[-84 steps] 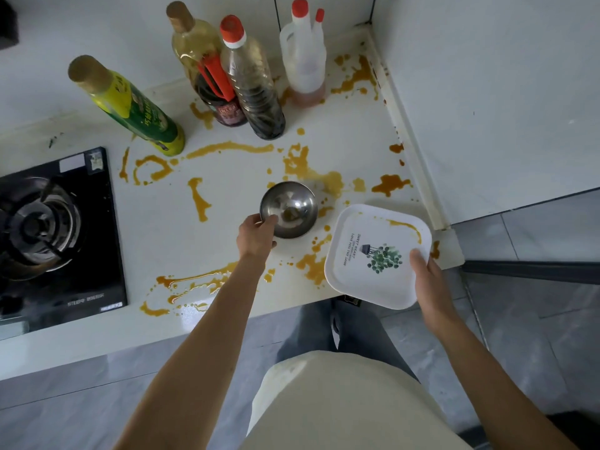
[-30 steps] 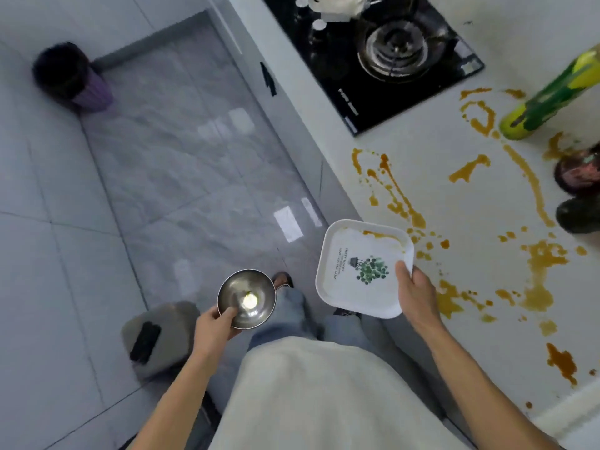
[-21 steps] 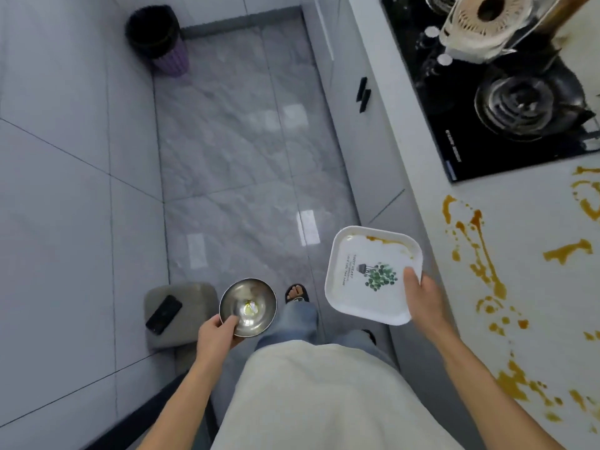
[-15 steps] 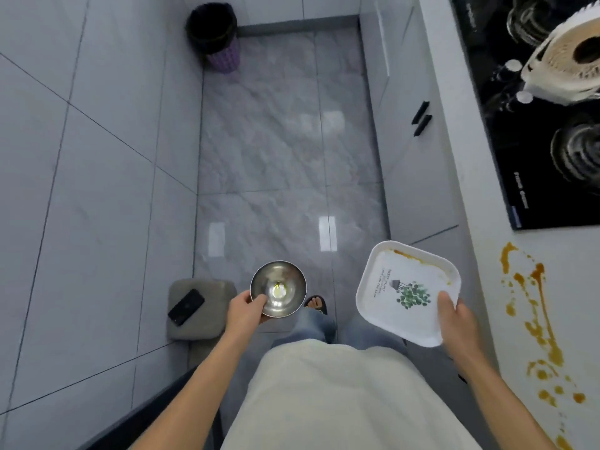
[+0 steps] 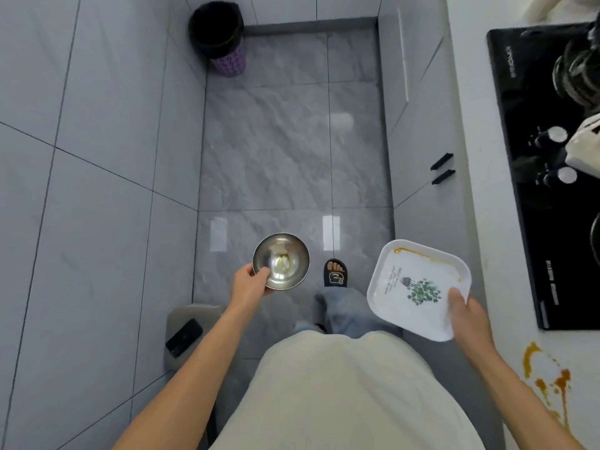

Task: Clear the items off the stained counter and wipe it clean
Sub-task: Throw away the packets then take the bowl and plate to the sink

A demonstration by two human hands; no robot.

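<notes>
My left hand (image 5: 248, 284) pinches the near rim of a small steel bowl (image 5: 281, 261), held level above the grey floor. My right hand (image 5: 467, 315) grips the near right corner of a square white plate (image 5: 417, 287) with a green plant print and a streak of brown sauce along its far edge. Both are held away from the white counter (image 5: 487, 222), which runs down the right side. Only a few brown sauce stains (image 5: 548, 378) on the counter show, at the lower right.
A black gas hob (image 5: 558, 177) is set into the counter at right, with grey cabinet doors (image 5: 422, 131) below. A black bin in a purple basket (image 5: 220, 37) stands at the far end of the floor. A grey stool carrying a phone (image 5: 183, 332) is at my left.
I have turned away from the stained counter toward the aisle, carrying the bowl and plate off it. The bottles have left the view and the hob has slid to the right edge.
</notes>
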